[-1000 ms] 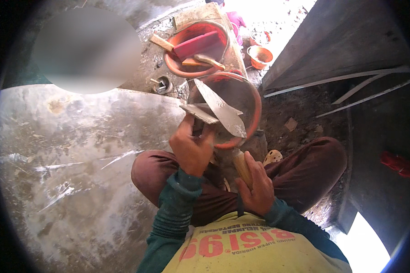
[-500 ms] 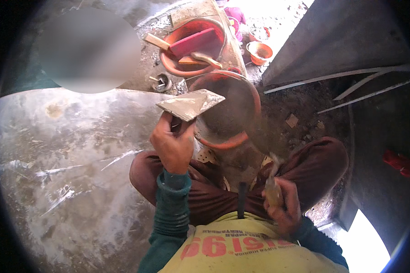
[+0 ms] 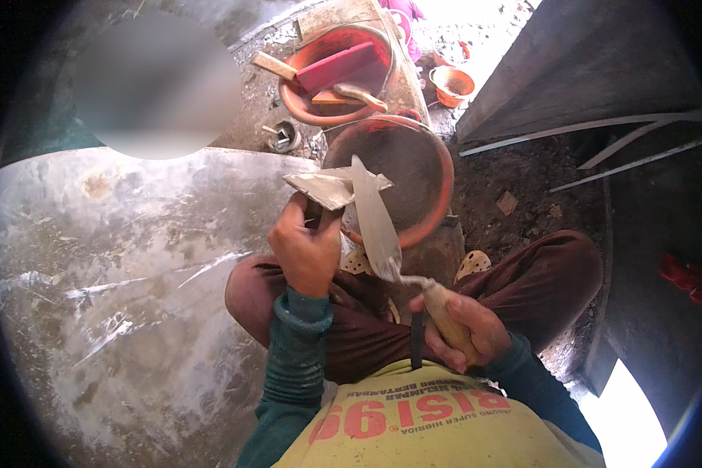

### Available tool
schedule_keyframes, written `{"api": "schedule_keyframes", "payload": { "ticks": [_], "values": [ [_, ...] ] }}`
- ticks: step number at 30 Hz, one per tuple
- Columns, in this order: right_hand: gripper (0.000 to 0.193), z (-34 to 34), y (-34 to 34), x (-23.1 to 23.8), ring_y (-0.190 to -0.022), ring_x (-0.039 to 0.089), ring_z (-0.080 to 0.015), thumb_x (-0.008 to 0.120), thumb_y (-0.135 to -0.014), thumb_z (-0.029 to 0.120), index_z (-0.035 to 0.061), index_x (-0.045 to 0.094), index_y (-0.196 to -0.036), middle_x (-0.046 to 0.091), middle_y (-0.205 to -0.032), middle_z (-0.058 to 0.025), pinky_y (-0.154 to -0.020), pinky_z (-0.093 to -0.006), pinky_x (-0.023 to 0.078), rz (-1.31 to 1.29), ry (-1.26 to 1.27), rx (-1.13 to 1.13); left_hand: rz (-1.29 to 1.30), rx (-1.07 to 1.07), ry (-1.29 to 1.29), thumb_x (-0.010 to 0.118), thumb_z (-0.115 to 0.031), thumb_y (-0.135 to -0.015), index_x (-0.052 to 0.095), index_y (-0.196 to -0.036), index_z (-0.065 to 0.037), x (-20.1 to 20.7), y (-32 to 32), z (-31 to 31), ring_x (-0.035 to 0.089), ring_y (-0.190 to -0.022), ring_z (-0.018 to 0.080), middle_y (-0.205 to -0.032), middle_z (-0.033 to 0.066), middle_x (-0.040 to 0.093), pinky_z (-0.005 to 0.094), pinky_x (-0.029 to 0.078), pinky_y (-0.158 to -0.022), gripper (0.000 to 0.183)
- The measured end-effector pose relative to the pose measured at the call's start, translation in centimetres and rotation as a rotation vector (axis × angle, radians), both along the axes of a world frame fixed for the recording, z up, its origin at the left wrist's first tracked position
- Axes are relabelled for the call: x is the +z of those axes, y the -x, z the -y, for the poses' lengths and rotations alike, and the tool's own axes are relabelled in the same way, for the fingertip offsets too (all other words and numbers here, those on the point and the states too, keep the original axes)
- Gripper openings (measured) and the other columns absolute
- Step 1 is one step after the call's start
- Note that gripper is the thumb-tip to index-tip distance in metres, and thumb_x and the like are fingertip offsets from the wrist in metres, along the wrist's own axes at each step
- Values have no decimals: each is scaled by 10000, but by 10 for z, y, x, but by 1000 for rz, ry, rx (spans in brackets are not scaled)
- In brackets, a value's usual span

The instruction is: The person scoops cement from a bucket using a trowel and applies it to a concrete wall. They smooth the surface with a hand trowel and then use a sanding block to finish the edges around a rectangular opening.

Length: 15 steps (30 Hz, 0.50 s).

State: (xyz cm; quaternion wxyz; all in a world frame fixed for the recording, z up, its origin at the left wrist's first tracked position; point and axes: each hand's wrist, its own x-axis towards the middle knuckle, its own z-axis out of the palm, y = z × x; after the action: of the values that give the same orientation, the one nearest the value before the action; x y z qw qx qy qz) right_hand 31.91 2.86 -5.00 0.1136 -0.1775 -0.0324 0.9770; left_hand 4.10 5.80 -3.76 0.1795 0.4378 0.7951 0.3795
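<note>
My left hand [image 3: 308,253] is closed on the underside of a flat mortar board [image 3: 324,189], whose top carries a thin grey smear. In my right hand [image 3: 468,331] is the wooden handle of a pointed trowel [image 3: 377,226]. Its long grey blade crosses the right part of the board and looks to lie on or just over it; I cannot tell if they touch. Beyond both hands stands a round orange-rimmed tub [image 3: 444,171] with grey, powdery or wet material inside, partly hidden by the board and blade.
A second orange tub [image 3: 288,105] behind holds a red float [image 3: 335,69] and wooden-handled tools. A small can [image 3: 286,139] stands beside it. An orange bucket [image 3: 452,86] is farther right. Smooth grey concrete [image 3: 156,312] spreads left; a dark slanted panel [image 3: 577,70] rises right.
The trowel has swung left and up, from beside my right knee to across the board. My right hand moved slightly left; the board shifted a little right and down.
</note>
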Motion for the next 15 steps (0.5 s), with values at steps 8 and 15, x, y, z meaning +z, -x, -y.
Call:
{"api": "schedule_keyframes", "payload": {
  "ticks": [8,15],
  "values": [
    [512,17,-38,37,-619,647,-155,620,-1024,299,-12,501,-1414,686,-865,-117,-577,-284,522,795,-877,101,-88,-29,-4,811,-29,-769,723,-1104,12,-1,9,-5,763,-858,301,-950,187,755,405,575,-762,349],
    [637,8,-6,33,-941,709,-323,776,-871,96,-26,506,-1436,680,-1132,-214,-823,-396,572,924,-1515,0,-148,-96,35,736,-112,-849,716,-1044,5,-10,8,-5,715,-803,357,-909,184,708,438,549,-711,229]
  ]
}}
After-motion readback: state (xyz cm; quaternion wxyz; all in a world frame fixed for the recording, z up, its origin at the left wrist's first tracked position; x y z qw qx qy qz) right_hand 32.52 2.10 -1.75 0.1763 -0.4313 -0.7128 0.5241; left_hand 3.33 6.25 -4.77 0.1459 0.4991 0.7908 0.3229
